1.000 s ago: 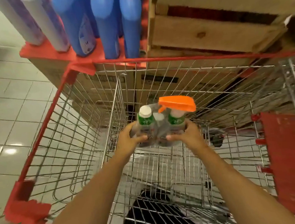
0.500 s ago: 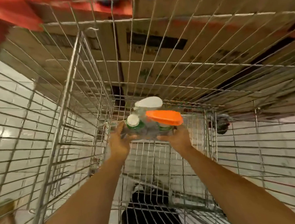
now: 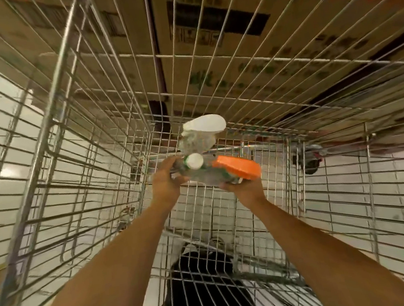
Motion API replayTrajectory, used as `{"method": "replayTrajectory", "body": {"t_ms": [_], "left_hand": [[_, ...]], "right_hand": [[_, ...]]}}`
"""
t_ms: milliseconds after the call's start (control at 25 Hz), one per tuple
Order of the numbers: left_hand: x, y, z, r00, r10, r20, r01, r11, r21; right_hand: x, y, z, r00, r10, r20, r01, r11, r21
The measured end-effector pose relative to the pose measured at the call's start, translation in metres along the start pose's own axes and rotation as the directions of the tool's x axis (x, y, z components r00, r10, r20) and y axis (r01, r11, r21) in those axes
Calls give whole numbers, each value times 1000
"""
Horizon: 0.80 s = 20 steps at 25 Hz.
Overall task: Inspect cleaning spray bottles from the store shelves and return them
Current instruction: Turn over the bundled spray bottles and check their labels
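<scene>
- The wire cart [image 3: 72, 139] fills the view. Its left wall stands close beside the left arm, its front wall rises just behind the bottles, and its right wall is well apart from the right arm, with bare wire floor between.
- Cardboard boxes [image 3: 208, 18] stand pressed up beyond the front wall.
- Pale floor tiles [image 3: 395, 197] show through the mesh on both sides and underneath. A black shape [image 3: 203, 287] lies below the near end; I cannot tell what it is.
- The left hand [image 3: 166, 180] grips the left end of the bottle pack [image 3: 210, 176], with its fingers curled round it and the thumb on the near side.
- The right hand [image 3: 245, 188] holds the right end from beneath. Its fingers are mostly hidden under the pack.
- The bottle pack is low inside the cart, near the front wall and left of centre. Whether it touches the wire floor I cannot tell. Its long axis runs left to right, dipping a little to the right, with the tops facing up towards the person.
- The orange sprayer [image 3: 236, 168] lies lengthwise along that same line at the right end.
- A second bottle [image 3: 199, 138] with a white sprayer head stands just behind the pack, against the front wall.
- The white cap [image 3: 194, 160] sits at the pack's left end.
- A wheel [image 3: 309, 161] shows outside the cart's front right corner.
</scene>
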<state>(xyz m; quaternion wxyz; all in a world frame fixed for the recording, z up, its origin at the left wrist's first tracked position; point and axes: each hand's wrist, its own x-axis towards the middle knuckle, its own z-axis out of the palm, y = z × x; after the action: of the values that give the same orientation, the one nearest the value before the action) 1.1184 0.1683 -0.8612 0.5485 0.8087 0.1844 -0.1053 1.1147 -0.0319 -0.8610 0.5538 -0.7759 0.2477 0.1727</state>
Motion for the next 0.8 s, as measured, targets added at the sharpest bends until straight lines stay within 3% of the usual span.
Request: {"method": "replayTrajectory", "body": {"t_ms": [160, 240, 320, 440, 600, 800], "left_hand": [[-2, 0, 5, 1000, 3, -25, 2, 980, 200], [-8, 12, 4, 991, -123, -61, 135, 956, 260], [-20, 31, 1, 950, -293, -106, 308, 933, 186], [-48, 67, -10, 912, -404, -70, 408, 912, 44], [-84, 147, -39, 937, -324, 134, 341, 931, -131], [-148, 244, -104, 994, -84, 72, 103, 937, -335]], "right_hand": [[-9, -7, -1, 999, 32, 17, -32, 999, 14], [-18, -12, -4, 994, 104, -35, -109, 977, -184], [-33, -20, -14, 971, 234, -45, -236, 920, -313], [-62, -53, -34, 940, 340, 19, -321, 903, -285], [-111, -130, -61, 981, 173, 92, -165, 982, -88], [-166, -228, -80, 993, -17, 120, 12, 999, 42]]}}
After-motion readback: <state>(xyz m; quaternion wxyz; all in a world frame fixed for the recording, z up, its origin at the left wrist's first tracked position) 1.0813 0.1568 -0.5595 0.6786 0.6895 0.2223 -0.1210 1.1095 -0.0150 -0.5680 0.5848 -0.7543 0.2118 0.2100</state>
